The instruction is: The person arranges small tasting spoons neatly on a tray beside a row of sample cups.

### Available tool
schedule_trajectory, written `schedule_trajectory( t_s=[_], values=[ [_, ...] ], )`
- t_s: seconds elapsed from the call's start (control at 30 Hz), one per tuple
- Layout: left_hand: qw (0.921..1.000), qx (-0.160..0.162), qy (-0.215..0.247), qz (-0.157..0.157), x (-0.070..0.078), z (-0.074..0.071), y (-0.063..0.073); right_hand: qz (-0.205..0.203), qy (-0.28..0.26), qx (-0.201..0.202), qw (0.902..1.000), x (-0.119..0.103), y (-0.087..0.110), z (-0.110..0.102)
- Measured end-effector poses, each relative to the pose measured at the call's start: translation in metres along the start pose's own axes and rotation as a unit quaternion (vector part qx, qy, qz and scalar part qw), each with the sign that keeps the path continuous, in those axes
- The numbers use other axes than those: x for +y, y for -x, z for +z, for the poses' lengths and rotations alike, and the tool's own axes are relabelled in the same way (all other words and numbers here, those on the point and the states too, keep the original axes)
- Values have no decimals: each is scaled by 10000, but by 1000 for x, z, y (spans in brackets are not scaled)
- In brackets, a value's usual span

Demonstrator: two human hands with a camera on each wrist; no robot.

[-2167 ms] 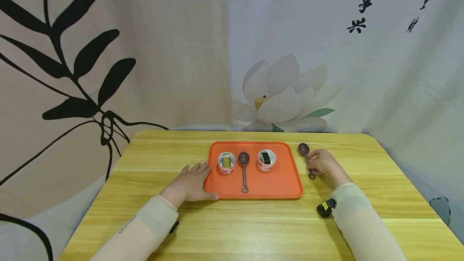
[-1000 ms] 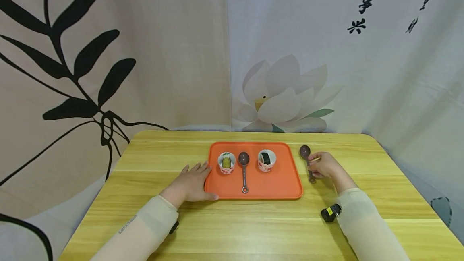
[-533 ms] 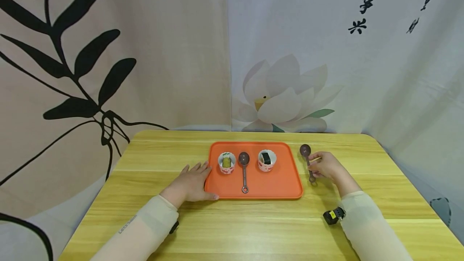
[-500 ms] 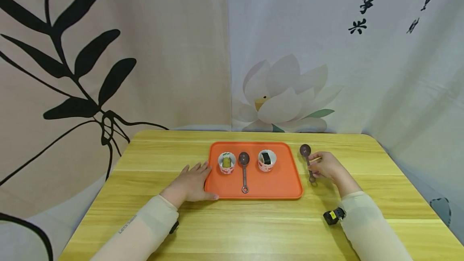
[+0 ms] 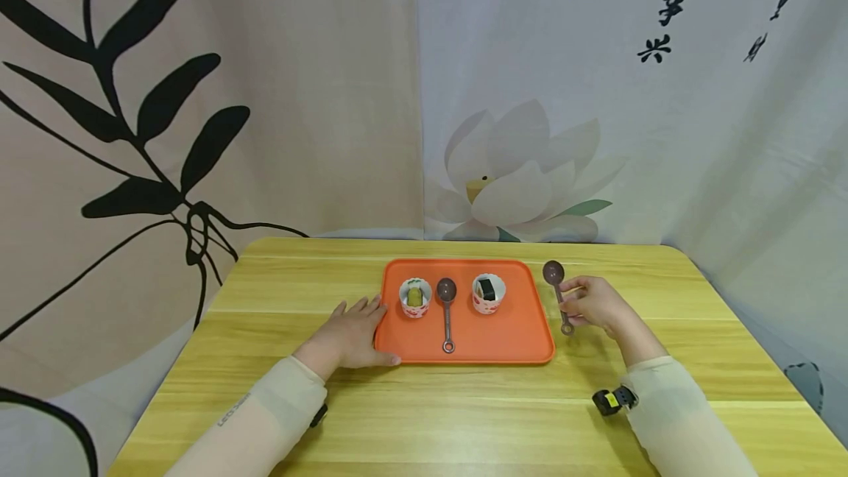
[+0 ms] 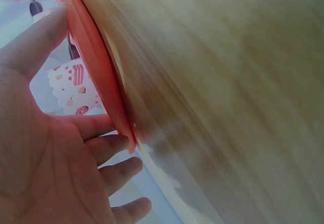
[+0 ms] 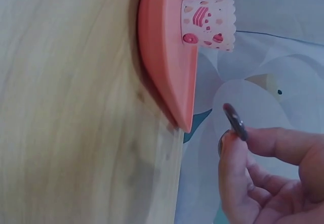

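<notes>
My right hand [image 5: 596, 308] pinches the handle of a brown spoon [image 5: 553, 271] between thumb and fingers, just beyond the right edge of an orange tray [image 5: 517, 337]. In the right wrist view the handle end [image 7: 235, 122] sticks out from the pinch, above the tabletop. My left hand [image 5: 351, 336] rests spread along the tray's left edge; its thumb and fingertips touch the rim in the left wrist view. A second brown spoon [image 5: 447, 289] lies on the tray between two patterned paper cups. The left cup [image 5: 414, 311] holds a green piece, the right cup [image 5: 486, 307] a black-and-white piece.
The tray sits toward the back of a wooden table [image 5: 450, 418]. Behind the table's far edge hangs a printed curtain [image 5: 331, 94] with leaves, a lotus and characters. A black camera [image 5: 612, 400] is worn at my right wrist.
My right forearm has shifted a little to the right. Over the last half second the spoon's bowl has swung slightly left, toward the tray. The left hand and the tray stay where they were.
</notes>
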State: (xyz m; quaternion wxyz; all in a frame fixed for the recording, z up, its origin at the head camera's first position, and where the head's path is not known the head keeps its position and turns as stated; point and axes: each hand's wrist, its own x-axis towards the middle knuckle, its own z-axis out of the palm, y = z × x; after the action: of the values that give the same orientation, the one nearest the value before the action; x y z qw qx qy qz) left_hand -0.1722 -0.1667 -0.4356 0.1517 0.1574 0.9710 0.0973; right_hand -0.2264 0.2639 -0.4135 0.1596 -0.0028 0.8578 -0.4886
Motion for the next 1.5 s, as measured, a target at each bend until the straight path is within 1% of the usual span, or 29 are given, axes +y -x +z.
schedule_trajectory(
  t_s=[0.37,0.57,0.73,1.0,1.5],
  values=[
    [10000,8,-17,29,1,-1,1,-112,-25,-17,9999,-9,9,4],
    [10000,-13,-1,57,1,-3,2,-75,-72,-48,9999,-12,10,7],
    [9999,-3,-105,17,1,-1,0,-106,-105,-73,9999,-13,12,9],
    [10000,18,-84,20,0,1,-3,-190,-113,-123,9997,-12,12,14],
    [10000,-5,-75,3,1,-1,-1,-228,-185,-235,9993,-11,9,27]
  ],
)
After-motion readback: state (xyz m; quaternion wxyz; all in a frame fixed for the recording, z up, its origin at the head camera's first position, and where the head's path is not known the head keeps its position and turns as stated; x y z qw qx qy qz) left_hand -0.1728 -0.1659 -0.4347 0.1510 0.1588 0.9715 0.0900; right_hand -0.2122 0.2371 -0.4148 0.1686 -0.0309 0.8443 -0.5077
